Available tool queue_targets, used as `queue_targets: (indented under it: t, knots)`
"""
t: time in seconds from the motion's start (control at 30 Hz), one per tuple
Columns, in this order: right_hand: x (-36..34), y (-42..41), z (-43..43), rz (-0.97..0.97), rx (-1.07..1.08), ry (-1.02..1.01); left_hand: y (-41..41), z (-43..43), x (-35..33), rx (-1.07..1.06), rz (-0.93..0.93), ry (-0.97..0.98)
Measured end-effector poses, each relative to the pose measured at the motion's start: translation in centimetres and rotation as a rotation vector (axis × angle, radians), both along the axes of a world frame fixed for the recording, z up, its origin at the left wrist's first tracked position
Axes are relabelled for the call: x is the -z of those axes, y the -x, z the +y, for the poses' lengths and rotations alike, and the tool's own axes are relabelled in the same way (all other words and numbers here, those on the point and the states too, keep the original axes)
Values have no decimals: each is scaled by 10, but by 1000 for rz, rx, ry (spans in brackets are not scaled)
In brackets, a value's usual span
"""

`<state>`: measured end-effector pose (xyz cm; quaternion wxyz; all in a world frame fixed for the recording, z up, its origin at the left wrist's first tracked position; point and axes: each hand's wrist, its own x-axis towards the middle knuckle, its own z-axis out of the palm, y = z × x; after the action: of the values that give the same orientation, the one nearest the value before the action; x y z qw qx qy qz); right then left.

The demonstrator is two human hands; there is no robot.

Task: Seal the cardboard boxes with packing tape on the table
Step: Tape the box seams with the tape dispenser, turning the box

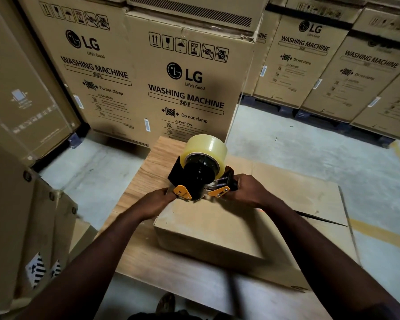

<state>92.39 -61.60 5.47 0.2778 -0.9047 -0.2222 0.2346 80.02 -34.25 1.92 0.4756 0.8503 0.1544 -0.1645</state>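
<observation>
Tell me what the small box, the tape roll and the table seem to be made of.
Small box: brown cardboard, matte, no shine. Tape roll: clear yellowish plastic film, glossy highlights. Table: wood or wood-look laminate, grain lines show; which one is unclear.

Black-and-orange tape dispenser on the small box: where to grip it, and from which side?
Take the black handle at the right end of the black-and-orange tape dispenser, coming from the right, as the right hand does. The clear tape roll fills the top, and the front end sits low on the far edge of the small cardboard box, where the left hand holds it.
</observation>
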Motion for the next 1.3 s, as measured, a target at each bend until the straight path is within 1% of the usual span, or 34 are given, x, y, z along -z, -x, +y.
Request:
queue_targets:
  t: [0.03, 0.07, 0.1, 0.13, 0.17, 0.27, 0.37, 0.43, 0.5, 0.6, 0.7, 0.83, 0.87, 0.93, 1.03, 1.2, 1.3]
  knots:
    - [0, 0, 0, -4, -2, 8, 0, -5, -4, -16, -86, -117]
    - [-1, 0, -1, -2, -7, 19, 2, -13, -8, -28, -204, -189]
    - [-2, -1, -1, 3, -14, 29, 3, -20, -7, -22, -309, -212]
    - [-4, -2, -1, 5, -22, 36, 4, -24, -3, -5, -369, -198]
    - [-6, -2, -1, -2, -33, 41, 5, -26, 4, 0, -385, -156]
    - [-16, 1, 1, -87, -101, 103, 8, -24, 11, -27, -375, -54]
    - [-30, 7, -3, -201, -162, 198, 9, -21, 12, -14, -383, -65]
    - [-43, 9, -14, -300, -203, 284, 9, -18, 15, 23, -424, -40]
    - [-53, 6, -35, -309, -217, 353, 9, -15, 18, 84, -457, -64]
    - [-55, -1, -79, -195, -171, 348, 7, -13, 20, 132, -473, -163]
    - [-44, -4, -106, -147, -126, 309, 5, -14, 17, 139, -396, -304]
    - [-27, -8, -109, -131, -126, 287, -1, -40, 3, 164, -208, -719]
    - [-26, -9, -109, -124, -128, 285, -3, -53, -2, 180, -196, -756]
    - [-24, -12, -112, -104, -112, 273, -7, -81, -8, 277, -237, -720]
    - [-23, -10, -114, -100, -130, 251, -12, -103, -3, 414, -363, -668]
    - [-19, -10, -118, -103, -101, 168, -13, -98, 0, 356, -378, -621]
    - [-21, -8, -133, -162, -94, 211, -14, -100, -1, 348, -384, -626]
